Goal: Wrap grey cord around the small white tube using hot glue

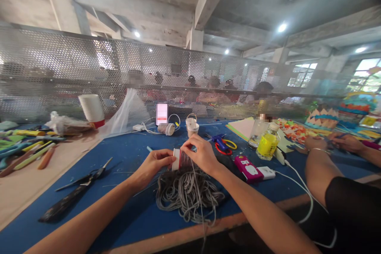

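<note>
As seen from the head view, holding a small cup on its side between both hands — long axis roughly crosswise, white rim leftward — just above gray cord on the worktop. Pinching the rim end with the left hand. Bending right hand fingers over the wrapped side; can't tell whether clenched on the strand there.
</note>
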{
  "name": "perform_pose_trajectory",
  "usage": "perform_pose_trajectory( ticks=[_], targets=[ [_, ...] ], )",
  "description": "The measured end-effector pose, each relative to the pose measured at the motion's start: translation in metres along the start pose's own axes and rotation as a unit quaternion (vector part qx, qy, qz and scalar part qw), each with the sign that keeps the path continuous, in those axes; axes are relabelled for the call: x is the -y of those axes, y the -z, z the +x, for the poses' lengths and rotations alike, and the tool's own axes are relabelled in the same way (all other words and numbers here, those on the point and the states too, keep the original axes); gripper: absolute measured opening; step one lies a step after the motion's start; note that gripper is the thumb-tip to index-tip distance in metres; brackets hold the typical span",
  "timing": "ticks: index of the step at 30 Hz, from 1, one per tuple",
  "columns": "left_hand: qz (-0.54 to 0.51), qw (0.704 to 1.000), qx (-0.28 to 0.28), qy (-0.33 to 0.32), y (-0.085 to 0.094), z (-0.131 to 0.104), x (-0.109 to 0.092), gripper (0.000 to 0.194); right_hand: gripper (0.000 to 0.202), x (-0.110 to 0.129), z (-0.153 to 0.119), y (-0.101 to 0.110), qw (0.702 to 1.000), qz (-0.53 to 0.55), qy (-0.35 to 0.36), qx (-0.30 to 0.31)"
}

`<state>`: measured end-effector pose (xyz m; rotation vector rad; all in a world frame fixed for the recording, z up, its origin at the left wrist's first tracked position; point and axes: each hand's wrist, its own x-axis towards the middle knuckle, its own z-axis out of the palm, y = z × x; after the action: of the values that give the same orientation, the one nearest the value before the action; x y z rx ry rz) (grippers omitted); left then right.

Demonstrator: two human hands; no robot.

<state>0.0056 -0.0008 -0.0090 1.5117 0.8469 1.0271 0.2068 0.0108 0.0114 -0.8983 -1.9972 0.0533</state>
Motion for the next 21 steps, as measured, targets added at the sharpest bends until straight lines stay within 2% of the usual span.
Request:
perform_pose_trajectory(
  ticks=[21],
  targets=[
    [0.011,1.000,0.006,-0.003,0.0000,-0.0012,-0.0020,0.019,0.011,-0.0005,-0.0003,-0.0018,1.000,-0.011,-0.005,0.013]
  ],
)
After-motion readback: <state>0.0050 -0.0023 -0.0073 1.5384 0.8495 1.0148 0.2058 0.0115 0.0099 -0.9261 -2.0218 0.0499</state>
